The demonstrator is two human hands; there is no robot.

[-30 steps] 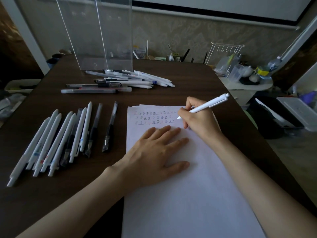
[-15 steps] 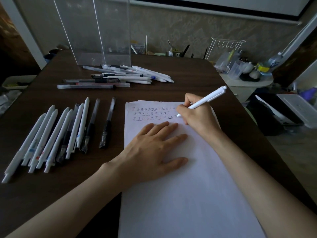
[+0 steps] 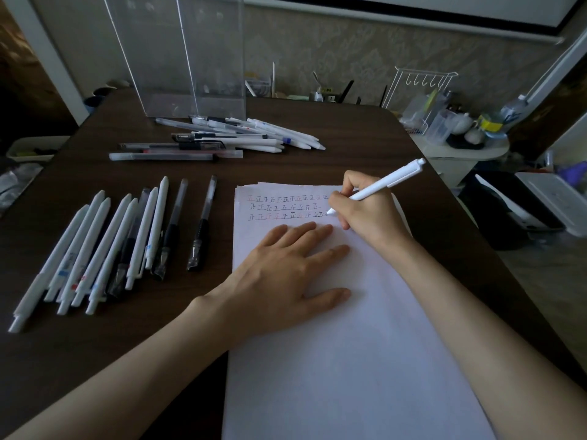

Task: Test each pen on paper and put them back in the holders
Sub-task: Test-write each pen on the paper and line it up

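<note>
Since the white pen [image 3: 381, 185] is a slim plastic barrel, it will likely prove light, stiff and a little slick, best taken low on the shaft near the tip. In the head view that is where the right hand [image 3: 371, 214] pinches it, thumb and forefinger curled round it and the clicker end slanting up and away past the knuckles. Its tip meets the paper [image 3: 349, 360] at the end of the third row of small marks, written in red and dark inks, just beyond the left hand [image 3: 286, 268]. That hand lies flat with fingers spread, pressing the sheet down. The paper looks thin and limp, and would probably slide on the dark worktop [image 3: 95, 360] without that weight. To the left of the left hand lies a row of pens [image 3: 104, 246], mostly white barrels with a few clear, dark-gripped ones, side by side and slanted. Beyond both hands a loose heap of pens [image 3: 228, 138] lies crisscrossed, and just behind it stand the clear holders [image 3: 178, 52], tall, with no pens that I can make out inside. They look hard and rather easy to tip, so pens should probably be lowered in gently.
</note>
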